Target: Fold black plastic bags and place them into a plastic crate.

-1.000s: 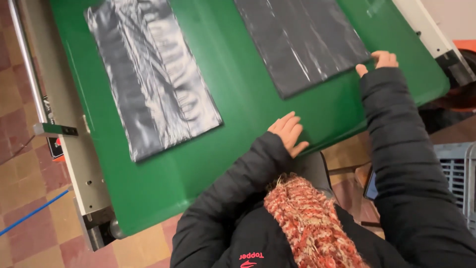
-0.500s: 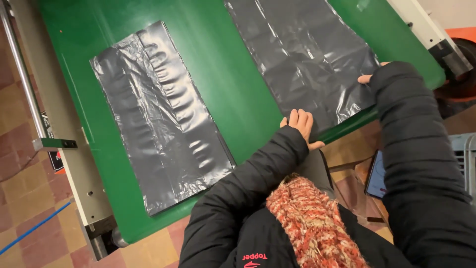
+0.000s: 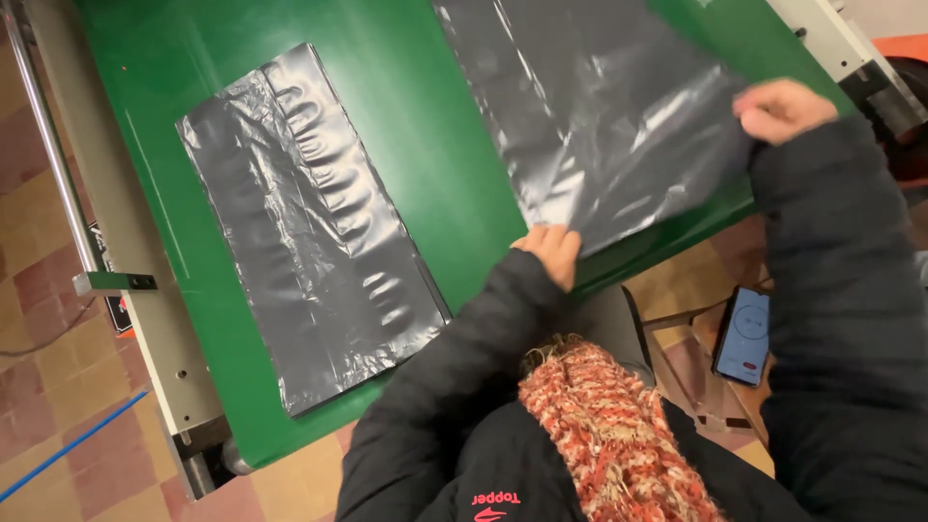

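Two dark grey plastic bags lie on a green conveyor belt. My left hand pinches the near corner of the right-hand bag at the belt's front edge. My right hand grips the same bag's right edge and lifts it slightly off the belt, so the sheet wrinkles. The left-hand bag lies flat and untouched, well to the left of both hands. Black jacket sleeves cover both my arms.
The belt's grey metal frame with a small bracket runs along the left side over a tiled floor. A phone with a lit screen rests below the belt on the right. A red knitted scarf hangs under my chin.
Both bags have travelled along the belt toward me. My hands went from resting on the belt's edge to gripping the right-hand bag, and its right edge has lifted.
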